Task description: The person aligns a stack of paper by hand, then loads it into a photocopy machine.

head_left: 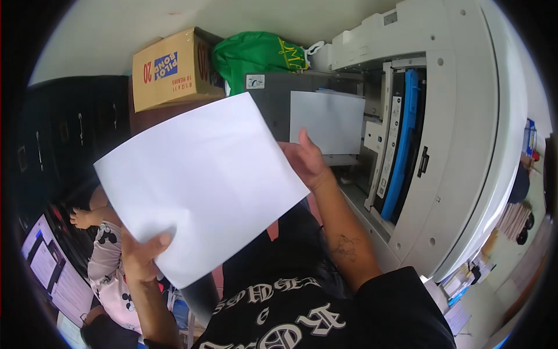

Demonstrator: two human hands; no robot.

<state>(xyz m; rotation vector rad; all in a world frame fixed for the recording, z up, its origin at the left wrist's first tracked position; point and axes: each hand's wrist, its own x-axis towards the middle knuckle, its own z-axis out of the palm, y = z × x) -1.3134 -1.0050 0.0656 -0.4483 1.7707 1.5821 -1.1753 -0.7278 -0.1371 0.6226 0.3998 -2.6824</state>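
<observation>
A blank white sheet of paper (200,180), or a thin stack of it, is held up in front of me and tilted. My left hand (142,253) grips its lower left corner, thumb pressed on top and fingers underneath. At the paper's right edge is my right hand (305,160), its thumb raised and apart while the other fingertips are hidden behind the sheet. Beyond that hand, more white paper (328,122) rests on the tray of a large printing machine (459,128).
The machine's side stands open on the right, showing a blue-edged unit (404,145). At the back are a cardboard paper box (171,70) and a green bag (256,55). Close on the left sits another person (107,262), near a lit monitor (58,270). Dark cabinets (75,134) line the left wall.
</observation>
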